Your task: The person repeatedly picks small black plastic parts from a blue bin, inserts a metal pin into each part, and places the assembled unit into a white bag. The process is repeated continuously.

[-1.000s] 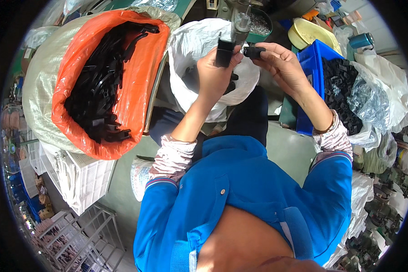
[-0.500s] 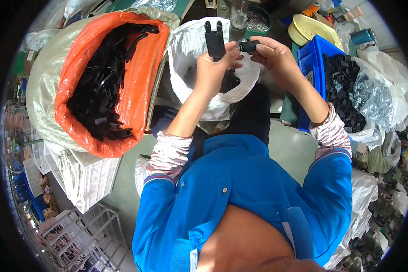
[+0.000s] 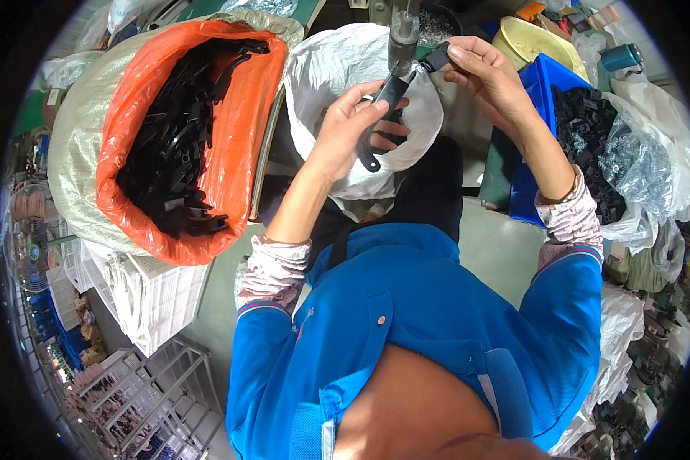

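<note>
My left hand [image 3: 343, 130] is closed around a long black plastic part [image 3: 392, 91], which slants with its upper end beside an upright cylindrical machine head [image 3: 404, 37]. The part's curved lower end, with a small hole, hangs below my fingers. Between the thumb and fingers of my right hand [image 3: 494, 80] is a small black plastic piece [image 3: 435, 57]. That piece is right by the upper end of the long part; whether they touch I cannot tell. Below both hands stands a white woven bag [image 3: 314, 65], with dark parts inside partly hidden by my left hand.
On the left, a large sack with an orange lining [image 3: 234, 153] holds many long black parts. A blue crate [image 3: 539, 92] at the right carries small black pieces and clear plastic bags. Behind it sits a yellow basin [image 3: 514, 38]. A white crate [image 3: 161, 299] stands lower left.
The long black part has swung from upright to slanting, its upper end now by the machine head. My right hand has moved up and right with the small piece.
</note>
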A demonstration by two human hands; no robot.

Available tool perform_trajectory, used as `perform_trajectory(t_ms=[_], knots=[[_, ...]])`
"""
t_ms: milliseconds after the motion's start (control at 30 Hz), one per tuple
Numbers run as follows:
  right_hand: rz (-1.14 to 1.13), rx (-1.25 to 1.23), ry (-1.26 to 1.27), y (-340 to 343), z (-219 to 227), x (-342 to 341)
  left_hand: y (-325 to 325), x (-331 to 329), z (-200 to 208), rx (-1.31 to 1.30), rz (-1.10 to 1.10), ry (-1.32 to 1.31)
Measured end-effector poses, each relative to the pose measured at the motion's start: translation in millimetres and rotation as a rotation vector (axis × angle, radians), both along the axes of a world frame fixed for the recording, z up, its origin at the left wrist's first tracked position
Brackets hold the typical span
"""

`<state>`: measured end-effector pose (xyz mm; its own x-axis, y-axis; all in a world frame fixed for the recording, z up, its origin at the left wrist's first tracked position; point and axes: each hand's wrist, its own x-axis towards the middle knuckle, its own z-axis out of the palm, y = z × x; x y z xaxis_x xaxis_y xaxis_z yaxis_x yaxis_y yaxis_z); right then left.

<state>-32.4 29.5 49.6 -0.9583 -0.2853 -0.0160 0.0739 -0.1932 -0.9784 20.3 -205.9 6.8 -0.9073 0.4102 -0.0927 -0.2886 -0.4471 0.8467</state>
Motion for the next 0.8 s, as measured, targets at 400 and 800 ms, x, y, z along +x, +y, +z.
perform_trajectory(t_ms=[400,800], knots=[[0.05,0.147,0.025,5,-9,-7,7,5,-5,0.007,-0.085,-0.014],[0.08,0.158,-0.01,13,-29,-11,14,6,-10,-0.037,-0.076,-0.034]])
